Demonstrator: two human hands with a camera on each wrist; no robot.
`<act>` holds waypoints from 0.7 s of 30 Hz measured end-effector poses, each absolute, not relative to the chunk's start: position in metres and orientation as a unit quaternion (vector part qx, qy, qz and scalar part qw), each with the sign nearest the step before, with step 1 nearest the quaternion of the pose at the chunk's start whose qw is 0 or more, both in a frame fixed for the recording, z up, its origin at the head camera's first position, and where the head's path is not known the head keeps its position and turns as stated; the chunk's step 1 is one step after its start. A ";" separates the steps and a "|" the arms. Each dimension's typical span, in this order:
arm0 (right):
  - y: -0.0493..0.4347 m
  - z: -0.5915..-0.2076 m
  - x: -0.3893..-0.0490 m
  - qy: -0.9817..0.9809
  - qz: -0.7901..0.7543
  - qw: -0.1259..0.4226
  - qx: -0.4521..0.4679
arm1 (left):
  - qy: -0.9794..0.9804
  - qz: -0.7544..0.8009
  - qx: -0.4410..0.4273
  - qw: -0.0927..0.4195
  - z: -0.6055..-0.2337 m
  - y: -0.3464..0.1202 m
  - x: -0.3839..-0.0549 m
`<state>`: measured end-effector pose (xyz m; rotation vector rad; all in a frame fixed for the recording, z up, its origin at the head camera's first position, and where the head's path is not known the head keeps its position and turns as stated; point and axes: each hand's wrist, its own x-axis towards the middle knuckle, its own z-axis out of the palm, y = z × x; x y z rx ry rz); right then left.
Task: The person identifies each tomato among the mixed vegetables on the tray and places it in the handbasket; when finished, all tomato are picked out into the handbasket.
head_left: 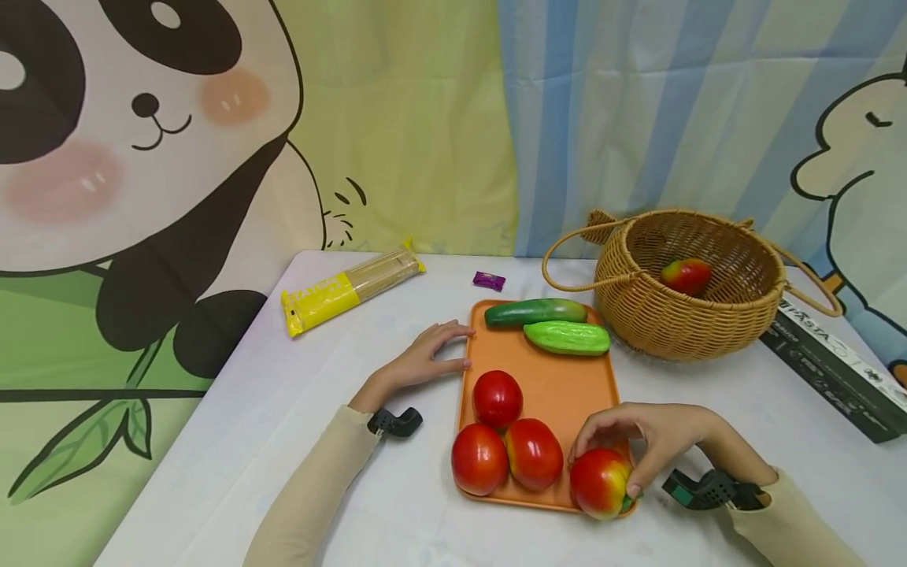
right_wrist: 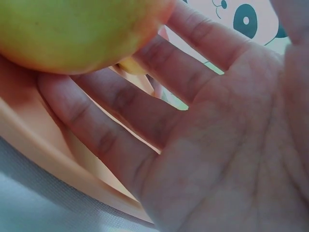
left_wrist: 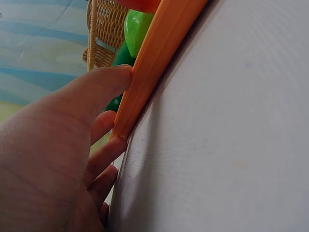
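Observation:
My right hand (head_left: 655, 441) grips a round red-and-yellow fruit (head_left: 597, 482) with a bit of green at its lower right, at the front right corner of an orange tray (head_left: 560, 387). In the right wrist view, the fingers (right_wrist: 108, 137) reach under the fruit's yellow-green side (right_wrist: 77, 34). My left hand (head_left: 428, 352) touches the tray's left rim (left_wrist: 149, 63) with thumb and fingertips, fingers extended. Several red round fruits (head_left: 498, 399) sit on the tray's near left part. Across its far end lie a dark green cucumber (head_left: 534, 312) and a bright green ridged vegetable (head_left: 567, 337).
Right of the tray stands a wicker basket (head_left: 680, 335) with a red-and-green fruit (head_left: 686, 276) inside. A dark, lettered pasta box (head_left: 836, 370) lies beside it. Behind the tray is a small purple packet (head_left: 489, 280). A yellow pack of noodles (head_left: 354, 289) lies at the back left.

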<state>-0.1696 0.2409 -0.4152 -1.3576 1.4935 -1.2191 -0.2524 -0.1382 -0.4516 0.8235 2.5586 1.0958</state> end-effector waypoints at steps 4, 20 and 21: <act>0.241 -0.416 -0.169 0.584 -0.480 0.382 -0.532 | 0.873 0.378 0.284 0.118 -0.453 -0.138 -0.252; 0.246 -0.414 -0.173 0.595 -0.484 0.364 -0.529 | 0.871 0.378 0.296 0.105 -0.452 -0.139 -0.254; 0.246 -0.414 -0.173 0.594 -0.486 0.363 -0.528 | 0.871 0.378 0.295 0.107 -0.452 -0.139 -0.254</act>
